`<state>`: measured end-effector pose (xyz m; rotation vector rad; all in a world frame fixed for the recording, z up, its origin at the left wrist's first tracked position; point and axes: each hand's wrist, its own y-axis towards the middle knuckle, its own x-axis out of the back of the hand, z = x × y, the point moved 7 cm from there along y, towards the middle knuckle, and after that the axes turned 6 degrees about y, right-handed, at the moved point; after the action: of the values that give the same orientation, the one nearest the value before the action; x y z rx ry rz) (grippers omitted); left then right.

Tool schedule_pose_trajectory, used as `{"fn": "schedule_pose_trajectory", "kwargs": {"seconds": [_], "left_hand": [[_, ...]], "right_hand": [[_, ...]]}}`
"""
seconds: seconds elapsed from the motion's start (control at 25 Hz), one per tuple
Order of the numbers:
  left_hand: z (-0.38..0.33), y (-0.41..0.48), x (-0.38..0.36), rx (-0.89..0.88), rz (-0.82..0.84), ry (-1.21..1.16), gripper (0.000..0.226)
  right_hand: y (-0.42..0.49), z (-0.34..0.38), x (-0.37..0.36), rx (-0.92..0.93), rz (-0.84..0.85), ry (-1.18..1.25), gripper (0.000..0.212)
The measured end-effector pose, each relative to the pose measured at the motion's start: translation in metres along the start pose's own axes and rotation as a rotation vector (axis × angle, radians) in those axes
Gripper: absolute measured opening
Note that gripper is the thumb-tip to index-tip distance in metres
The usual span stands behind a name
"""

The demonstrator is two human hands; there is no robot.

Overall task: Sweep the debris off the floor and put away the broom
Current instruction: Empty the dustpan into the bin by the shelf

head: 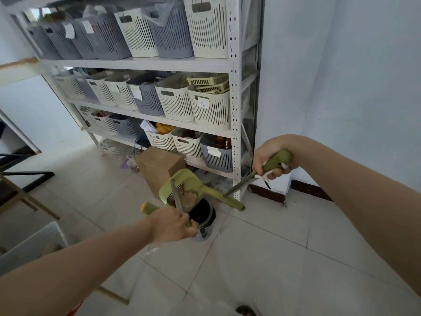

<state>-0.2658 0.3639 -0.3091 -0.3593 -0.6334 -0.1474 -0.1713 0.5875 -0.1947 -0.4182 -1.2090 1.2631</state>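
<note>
**Floor and shelf unit**

The pale tiled floor (262, 258) carries a white metal shelf unit (234, 110) set against the wall. Its boards hold rows of white and grey slotted baskets (211, 108). On the floor, a cardboard box (157, 165) stands just in front of the shelf unit's bottom board. A black bin (202, 213) stands near its front right post.

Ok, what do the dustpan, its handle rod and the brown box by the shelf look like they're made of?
Dustpan: matte green plastic, it seems, from the moulded comb teeth along its edge. Handle rod: probably metal, thin, grey, with a faint sheen; the right hand grips its green, likely plastic, end. Box: plain brown cardboard, matte, with a folded flap.
</note>
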Motion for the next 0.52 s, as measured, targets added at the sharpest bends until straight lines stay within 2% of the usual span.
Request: {"fn": "schedule_pose_trajectory", "kwargs": {"seconds": [0.16,0.32,0.52], "left_hand": [[-0.019,-0.002,0.002,-0.1,0.062,0.008,0.052],[-0.022,0.014,0.018,-0.064,0.07,-0.004,0.048],[-0.056,0.049,0.041,-0.031,0.109,-0.044,0.055]], "right_hand": [[-0.009,-0.002,-0.005,-0.014,0.004,0.055,0.022],[-0.009,-0.011,-0.014,0.019,0.01,0.066,0.016],[-0.011,-0.055,-0.019,0.072,0.038,0.112,0.015]]}}
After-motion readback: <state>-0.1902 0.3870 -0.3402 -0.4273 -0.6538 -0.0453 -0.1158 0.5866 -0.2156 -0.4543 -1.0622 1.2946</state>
